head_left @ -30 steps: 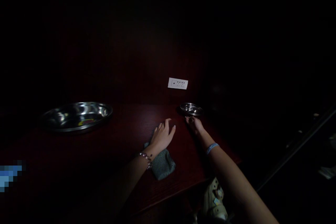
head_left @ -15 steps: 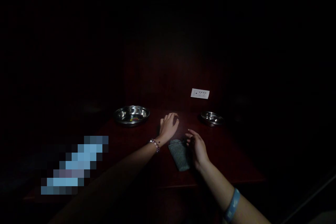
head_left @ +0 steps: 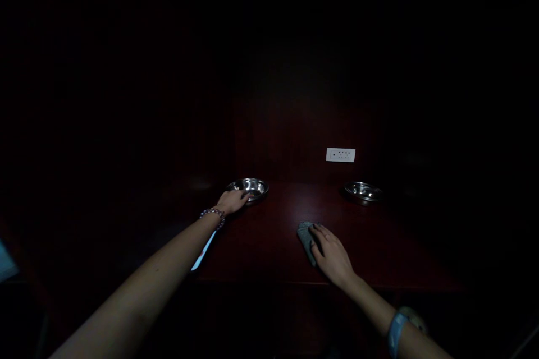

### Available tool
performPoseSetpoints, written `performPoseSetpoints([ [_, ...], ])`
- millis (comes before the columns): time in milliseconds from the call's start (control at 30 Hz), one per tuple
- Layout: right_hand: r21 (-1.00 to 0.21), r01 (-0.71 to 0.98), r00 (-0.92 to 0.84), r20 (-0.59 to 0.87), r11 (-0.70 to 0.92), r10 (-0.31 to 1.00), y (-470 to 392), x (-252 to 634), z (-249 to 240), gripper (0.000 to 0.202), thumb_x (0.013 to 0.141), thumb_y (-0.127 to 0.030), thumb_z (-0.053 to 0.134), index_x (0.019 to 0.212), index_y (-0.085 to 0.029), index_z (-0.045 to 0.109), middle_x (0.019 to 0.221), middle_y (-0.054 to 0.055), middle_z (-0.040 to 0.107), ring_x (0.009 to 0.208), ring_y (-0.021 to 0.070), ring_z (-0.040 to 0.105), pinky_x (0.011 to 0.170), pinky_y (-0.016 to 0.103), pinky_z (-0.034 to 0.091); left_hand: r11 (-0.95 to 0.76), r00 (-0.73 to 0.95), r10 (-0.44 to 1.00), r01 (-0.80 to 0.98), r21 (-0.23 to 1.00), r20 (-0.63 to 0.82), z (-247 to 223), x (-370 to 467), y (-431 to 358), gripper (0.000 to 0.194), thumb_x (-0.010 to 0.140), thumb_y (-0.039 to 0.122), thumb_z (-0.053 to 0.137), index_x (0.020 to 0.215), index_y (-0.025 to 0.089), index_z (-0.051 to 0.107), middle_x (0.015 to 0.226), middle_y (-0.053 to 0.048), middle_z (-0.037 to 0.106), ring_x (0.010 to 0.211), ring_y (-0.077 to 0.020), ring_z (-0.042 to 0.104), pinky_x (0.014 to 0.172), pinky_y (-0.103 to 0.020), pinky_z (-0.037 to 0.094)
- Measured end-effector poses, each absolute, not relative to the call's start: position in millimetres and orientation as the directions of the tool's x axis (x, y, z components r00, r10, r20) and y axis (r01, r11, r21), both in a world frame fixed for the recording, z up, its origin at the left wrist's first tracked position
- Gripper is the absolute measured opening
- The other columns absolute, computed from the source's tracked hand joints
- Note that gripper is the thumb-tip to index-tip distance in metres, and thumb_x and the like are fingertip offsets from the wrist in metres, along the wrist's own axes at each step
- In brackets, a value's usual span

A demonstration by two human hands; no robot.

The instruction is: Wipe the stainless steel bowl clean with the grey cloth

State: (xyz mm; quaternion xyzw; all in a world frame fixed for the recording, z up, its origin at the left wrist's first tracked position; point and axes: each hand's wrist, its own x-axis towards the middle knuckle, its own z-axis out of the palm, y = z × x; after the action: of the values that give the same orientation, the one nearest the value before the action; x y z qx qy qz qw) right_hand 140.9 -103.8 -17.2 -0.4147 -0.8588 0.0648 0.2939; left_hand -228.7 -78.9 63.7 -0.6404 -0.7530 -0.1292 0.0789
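Note:
My left hand (head_left: 233,201) is at the near side of a steel bowl (head_left: 260,189), its fingers reaching over the rim. The fingers look stretched out, though their tips are hard to make out in the dark. A bead bracelet circles that wrist. My right hand (head_left: 333,252) lies over a folded grey-green cloth (head_left: 306,240) on the dark red table (head_left: 269,249). Its fingers are spread on the cloth and do not wrap round it. A blue band is on the right wrist.
A second steel bowl (head_left: 362,193) sits at the back right. Behind it a white socket plate (head_left: 341,155) is fixed to the dark wall. A lit, light-blue flat object (head_left: 202,252) shows partly behind my left forearm. Most of the surroundings are very dark.
My left hand has moved left from mid-table to the left bowl. My right hand has turned palm down and come to rest on the cloth. The view has shifted left.

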Motion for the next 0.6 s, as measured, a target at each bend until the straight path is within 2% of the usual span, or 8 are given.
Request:
performPoseSetpoints([
  [100,-0.319,0.678,-0.524,0.422,0.662,0.740,-104,141,-26,0.050,0.099,-0.034,0.034,0.143,-0.017,0.050,0.150,0.010,0.046,0.141,0.0250,0.039,0.118,0.044,0.029,0.175,-0.183,0.953,0.983,0.053,0.241,59,-232,-87,0.056,0.093,0.053,0.029,0.112,0.020,0.070,0.118,-0.014,0.071,0.109,-0.0288,0.065,0.096,-0.039,0.044],
  [233,-0.289,0.700,-0.518,0.425,0.653,0.743,-106,140,-27,0.051,0.100,-0.038,0.032,0.142,-0.015,0.050,0.150,0.011,0.045,0.144,0.0259,0.035,0.119,0.046,0.025,0.149,-0.155,0.952,0.988,0.044,0.262,61,-231,-89,0.055,0.091,0.054,0.031,0.110,0.021,0.071,0.115,-0.012,0.072,0.107,-0.0283,0.066,0.095,-0.038,0.045],
  [600,-0.305,0.706,-0.491,0.440,0.640,0.752,-108,139,-27,0.050,0.100,-0.037,0.034,0.141,-0.015,0.052,0.149,0.013,0.047,0.139,0.0267,0.043,0.118,0.045,0.029,0.074,-0.070,0.966,0.997,-0.007,0.248,77,-236,-86,0.055,0.089,0.060,0.035,0.098,0.023,0.074,0.109,-0.011,0.073,0.103,-0.0272,0.065,0.091,-0.035,0.044],
])
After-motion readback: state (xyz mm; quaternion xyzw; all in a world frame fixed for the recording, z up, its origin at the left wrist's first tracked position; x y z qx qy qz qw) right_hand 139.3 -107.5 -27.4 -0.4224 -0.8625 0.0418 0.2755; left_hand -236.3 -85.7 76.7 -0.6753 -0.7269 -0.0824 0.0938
